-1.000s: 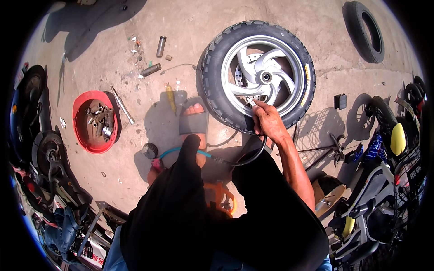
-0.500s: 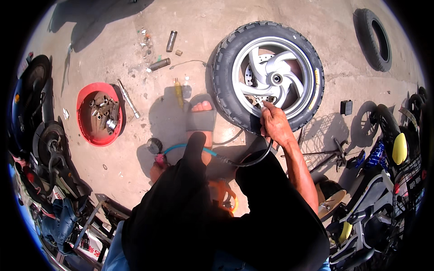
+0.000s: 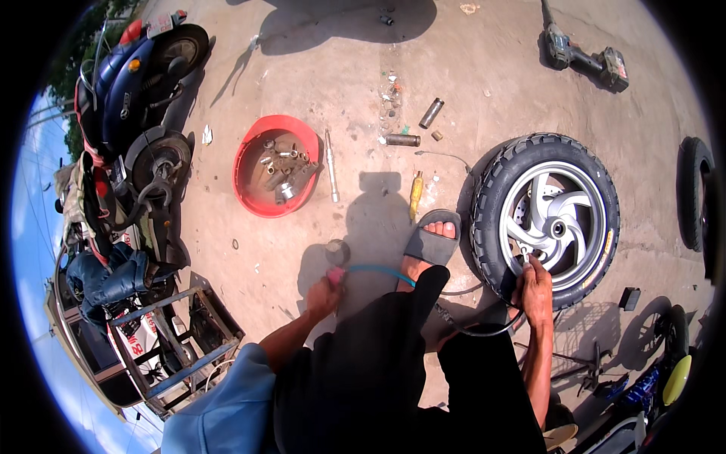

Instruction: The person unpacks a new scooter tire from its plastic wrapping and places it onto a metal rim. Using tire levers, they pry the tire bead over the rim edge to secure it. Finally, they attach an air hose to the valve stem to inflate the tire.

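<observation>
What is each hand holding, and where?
Right hand pinches a black hose's end at the silver-rimmed scooter wheel. Left hand grips something pink; unclear what.

wheel [image 3: 558, 223]: black tyre, silver rim
bowl [image 3: 275, 164], left: red
hose [image 3: 378, 271]: blue
screwdriver [image 3: 415, 194]: yellow handle
sandal [image 3: 432, 240]: grey

Harsh, bright daylight from high up. Hard dark shadows cast on the concrete ground [image 3: 484, 68], one just left of the wheel [image 3: 546, 219], another well above it at the top edge. Slight glare off the silver spokes. Sharp near the wheel; strongly bent far from it, ending in a black fisheye rim.
</observation>
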Demonstrator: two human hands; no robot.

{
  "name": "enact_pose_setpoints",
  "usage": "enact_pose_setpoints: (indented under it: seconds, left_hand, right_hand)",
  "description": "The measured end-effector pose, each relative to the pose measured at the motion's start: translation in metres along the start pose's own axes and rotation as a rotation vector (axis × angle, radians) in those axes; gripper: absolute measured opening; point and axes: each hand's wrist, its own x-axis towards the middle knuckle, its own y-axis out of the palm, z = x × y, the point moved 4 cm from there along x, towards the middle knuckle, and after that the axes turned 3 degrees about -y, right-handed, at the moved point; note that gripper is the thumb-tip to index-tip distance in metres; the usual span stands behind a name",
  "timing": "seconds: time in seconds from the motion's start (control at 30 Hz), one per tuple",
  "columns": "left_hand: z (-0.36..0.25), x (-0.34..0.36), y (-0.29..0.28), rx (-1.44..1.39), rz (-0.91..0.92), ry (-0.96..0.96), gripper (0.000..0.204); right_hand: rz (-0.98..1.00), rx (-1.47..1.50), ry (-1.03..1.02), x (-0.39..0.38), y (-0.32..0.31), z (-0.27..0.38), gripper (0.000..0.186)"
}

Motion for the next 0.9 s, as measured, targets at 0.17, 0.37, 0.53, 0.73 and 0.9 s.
enact_pose_setpoints:
  seconds: [0.17,0.37,0.53,0.73,0.9]
  left_hand:
    - [-0.014,-0.009,-0.009,0.029,-0.04,0.014,0.057]
    - [-0.024,-0.022,-0.017,0.014,-0.026,-0.042,0.055]
    - [-0.01,-0.016,-0.006,0.041,-0.036,-0.011,0.054]
    - [-0.006,-0.011,0.001,0.021,-0.045,0.016,0.054]
    - [-0.014,-0.017,-0.009,0.034,-0.029,-0.014,0.059]
  right_hand:
    - [0.002,-0.024,0.001,-0.001,-0.003,-0.001,0.05]
    - [0.001,0.002,0.009,-0.005,-0.003,0.009,0.05]
    - [0.001,0.013,-0.005,-0.006,-0.001,0.005,0.051]
    - [0.0,0.136,0.024,0.0,-0.002,-0.011,0.052]
    - [0.008,0.119,0.026,-0.001,0.002,-0.008,0.053]
